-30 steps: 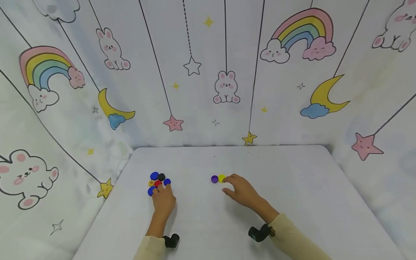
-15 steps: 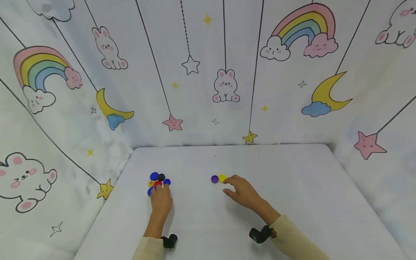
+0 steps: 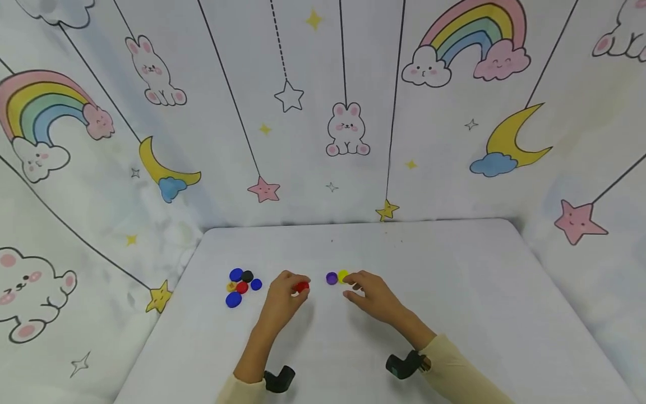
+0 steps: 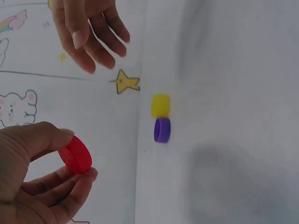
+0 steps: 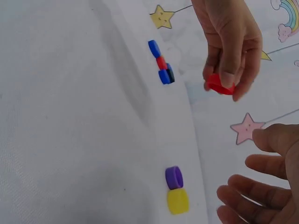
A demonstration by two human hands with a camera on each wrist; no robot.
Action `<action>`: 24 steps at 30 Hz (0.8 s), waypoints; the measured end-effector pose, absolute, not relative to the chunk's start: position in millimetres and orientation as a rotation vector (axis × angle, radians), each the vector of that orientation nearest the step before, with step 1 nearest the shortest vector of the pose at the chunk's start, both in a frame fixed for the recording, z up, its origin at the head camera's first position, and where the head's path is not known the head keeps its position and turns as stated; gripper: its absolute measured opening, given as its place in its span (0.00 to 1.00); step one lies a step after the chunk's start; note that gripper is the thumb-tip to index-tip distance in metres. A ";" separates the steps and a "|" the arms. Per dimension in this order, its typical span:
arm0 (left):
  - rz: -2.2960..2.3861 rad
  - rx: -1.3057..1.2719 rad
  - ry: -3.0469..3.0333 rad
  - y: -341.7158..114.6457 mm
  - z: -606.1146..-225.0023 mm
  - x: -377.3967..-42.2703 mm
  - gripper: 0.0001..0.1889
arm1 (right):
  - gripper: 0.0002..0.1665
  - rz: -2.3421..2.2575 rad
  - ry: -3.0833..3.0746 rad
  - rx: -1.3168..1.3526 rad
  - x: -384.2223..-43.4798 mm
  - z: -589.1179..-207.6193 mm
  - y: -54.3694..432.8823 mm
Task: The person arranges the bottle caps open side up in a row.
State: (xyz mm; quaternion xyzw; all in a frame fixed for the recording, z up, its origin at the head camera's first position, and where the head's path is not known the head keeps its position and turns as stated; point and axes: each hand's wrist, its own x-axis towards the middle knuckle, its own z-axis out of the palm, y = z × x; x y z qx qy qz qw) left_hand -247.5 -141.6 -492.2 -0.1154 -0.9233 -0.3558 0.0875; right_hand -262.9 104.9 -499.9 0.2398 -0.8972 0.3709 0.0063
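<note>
My left hand (image 3: 282,300) pinches a red bottle cap (image 4: 77,156) between thumb and fingers, raised over the table left of a purple cap (image 3: 331,278). Touching the purple cap is a yellow cap (image 4: 160,106). Just right of the yellow cap, my right hand (image 3: 375,297) hovers with relaxed, spread fingers and holds nothing, as the right wrist view shows. A loose cluster lies at the left: blue caps (image 3: 233,299), another red cap (image 3: 242,287), a black cap (image 3: 247,276) and a small orange-yellow cap (image 3: 231,286).
The white tabletop (image 3: 454,292) meets a patterned cloth backdrop (image 3: 303,168) along its far edge. Dark wrist cameras are strapped on both wrists, below beige sleeves (image 3: 461,367).
My left hand has left the cluster and moved right, carrying a red cap from there. My right hand stays beside the yellow cap. The head view has shifted slightly.
</note>
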 end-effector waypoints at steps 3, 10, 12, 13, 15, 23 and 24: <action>-1.189 -0.469 -2.659 -126.7 -487.3 -246.7 0.12 | 0.20 1.242 -2.765 0.791 -262.5 -497.2 104.6; -1.504 -0.707 -2.475 -97.5 -479.9 -248.9 0.14 | 0.22 1.485 -2.597 0.875 -263.7 -490.3 106.6; -1.555 -0.714 -2.443 -92.8 -478.7 -250.2 0.14 | 0.21 1.530 -2.558 0.888 -264.7 -488.0 107.7; -1.567 -0.701 -2.437 -91.3 -478.3 -251.0 0.14 | 0.21 1.541 -2.545 0.890 -265.3 -487.1 108.4; -1.564 -0.679 -2.417 -89.7 -477.2 -252.2 0.14 | 0.20 1.578 -2.526 0.887 -267.0 -486.6 110.2; -1.703 -0.649 -2.356 -87.8 -480.9 -259.0 0.15 | 0.20 1.705 -2.491 0.838 -273.5 -489.5 115.8; -1.731 -0.647 -2.351 -87.4 -481.9 -259.6 0.15 | 0.20 1.713 -2.490 0.836 -274.3 -490.1 116.3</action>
